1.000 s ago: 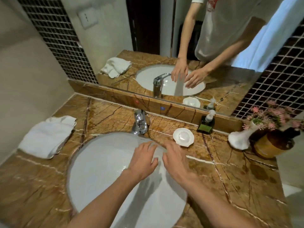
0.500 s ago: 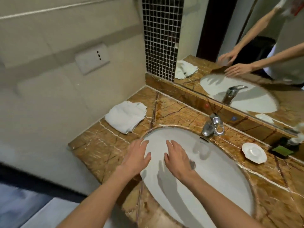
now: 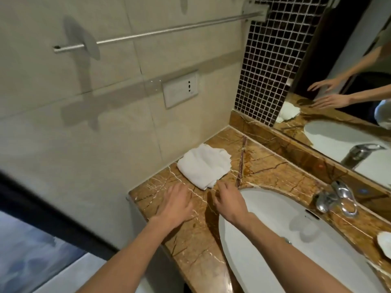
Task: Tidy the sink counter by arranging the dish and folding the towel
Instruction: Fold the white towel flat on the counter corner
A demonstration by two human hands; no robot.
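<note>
A crumpled white towel (image 3: 204,166) lies on the brown marble counter (image 3: 196,235) against the left wall. My left hand (image 3: 176,205) hovers open over the counter just in front of the towel, fingers spread. My right hand (image 3: 229,200) is open too, its fingertips almost touching the towel's near corner. The white shell-shaped dish (image 3: 384,243) shows only partly at the right edge, on the counter beside the sink.
A white oval sink (image 3: 275,240) fills the counter's middle, with a chrome tap (image 3: 336,199) behind it. A mirror (image 3: 349,115) runs along the back, a towel rail (image 3: 160,31) and a socket plate (image 3: 181,88) sit on the left wall. The counter ends at left.
The view has swung left from the sink to the towel. Both hands moved from over the basin leftward to the counter just in front of the towel.
</note>
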